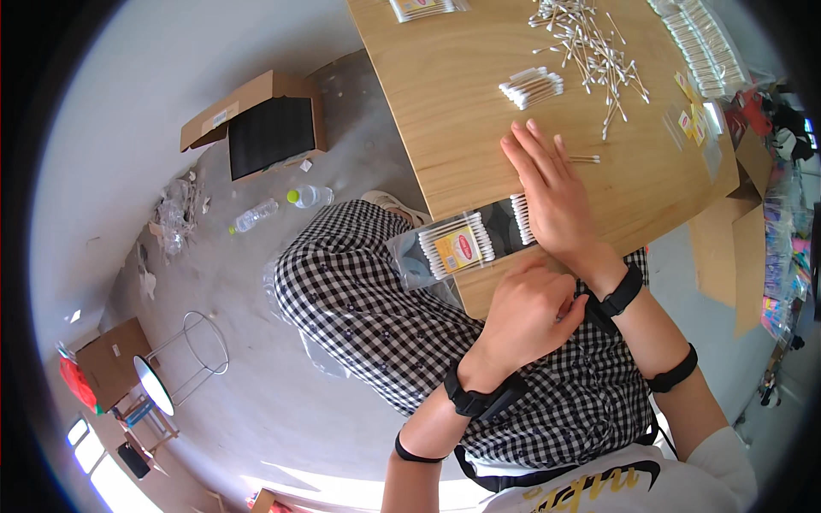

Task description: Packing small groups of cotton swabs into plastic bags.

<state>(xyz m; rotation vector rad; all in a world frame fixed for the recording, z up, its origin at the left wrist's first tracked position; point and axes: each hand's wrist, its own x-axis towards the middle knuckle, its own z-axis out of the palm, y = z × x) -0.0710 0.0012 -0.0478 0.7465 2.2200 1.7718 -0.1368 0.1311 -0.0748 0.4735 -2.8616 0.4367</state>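
My right hand lies flat on the wooden table, fingers stretched out, its side against a row of cotton swabs that it partly covers. Close below it, at the table's edge, my left hand is closed with curled fingers; whatever it may hold is hidden. To the left, a clear plastic bag reaches past the edge, with a pack of swabs and a yellow and red label in it. A few loose swabs lie beside my right fingertips. Farther off sits a small swab bundle.
A loose heap of cotton swabs spreads across the far table. Bagged swabs and yellow cards lie at the right. Open cardboard boxes stand beyond. On the floor are plastic bottles, a carton and a stool.
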